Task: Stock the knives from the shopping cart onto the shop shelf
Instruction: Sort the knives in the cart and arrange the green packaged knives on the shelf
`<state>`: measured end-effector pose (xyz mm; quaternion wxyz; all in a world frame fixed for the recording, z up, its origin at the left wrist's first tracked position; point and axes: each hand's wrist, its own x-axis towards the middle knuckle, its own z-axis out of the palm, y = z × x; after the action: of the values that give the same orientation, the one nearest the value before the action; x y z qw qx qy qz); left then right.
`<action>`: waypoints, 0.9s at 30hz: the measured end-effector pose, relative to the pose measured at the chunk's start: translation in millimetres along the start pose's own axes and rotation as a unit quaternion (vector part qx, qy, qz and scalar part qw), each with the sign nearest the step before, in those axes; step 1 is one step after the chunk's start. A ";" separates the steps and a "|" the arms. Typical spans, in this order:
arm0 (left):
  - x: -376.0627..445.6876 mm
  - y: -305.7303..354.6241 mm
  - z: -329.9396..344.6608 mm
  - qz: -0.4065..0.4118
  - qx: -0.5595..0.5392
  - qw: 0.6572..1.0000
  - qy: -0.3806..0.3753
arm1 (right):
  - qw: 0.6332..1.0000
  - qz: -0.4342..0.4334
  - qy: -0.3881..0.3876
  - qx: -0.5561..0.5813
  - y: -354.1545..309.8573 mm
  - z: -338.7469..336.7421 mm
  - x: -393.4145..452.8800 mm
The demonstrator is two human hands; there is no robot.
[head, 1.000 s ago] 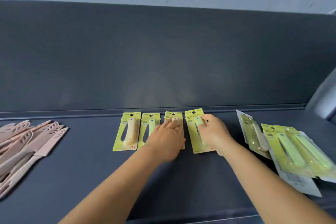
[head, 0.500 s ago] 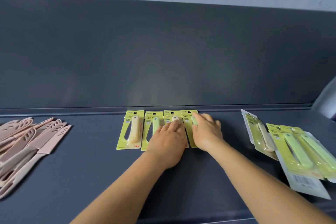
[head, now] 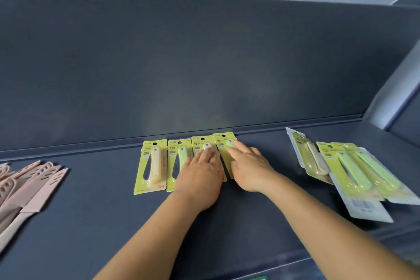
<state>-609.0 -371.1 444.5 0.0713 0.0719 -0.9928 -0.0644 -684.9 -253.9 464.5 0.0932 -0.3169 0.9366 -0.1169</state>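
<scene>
Two flat hands (head: 223, 171) on perhaps four carded knives (head: 151, 166).

Two bare forearms and hands, nothing worn

Both forearms are showing bare from the bottom edge of the view up to the wrists, with no sleeve, watch, bracelet or glove covering them. The left hand (head: 200, 175) and the right hand (head: 250, 168) are showing no rings, and the short, unpainted fingernails are showing plain on the visible fingers (head: 236, 146).
</scene>
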 end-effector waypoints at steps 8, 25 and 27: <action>6.7 30.3 -14.9 0.047 -0.053 0.996 0.044 | 0.996 0.022 0.085 0.026 18.8 -22.2 -25.6; 85.3 181.2 16.9 -0.163 -0.289 0.943 0.035 | 0.999 -0.012 -0.047 -0.020 161.0 -60.0 -54.5; 85.9 179.6 14.9 -0.211 -0.322 0.922 0.047 | 0.998 -0.016 -0.054 -0.017 162.5 -63.1 -54.7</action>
<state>-719.4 -206.1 466.0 0.1219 0.2557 -0.8759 -0.3907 -750.8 -84.7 485.1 0.1368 -0.3390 0.9269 -0.0849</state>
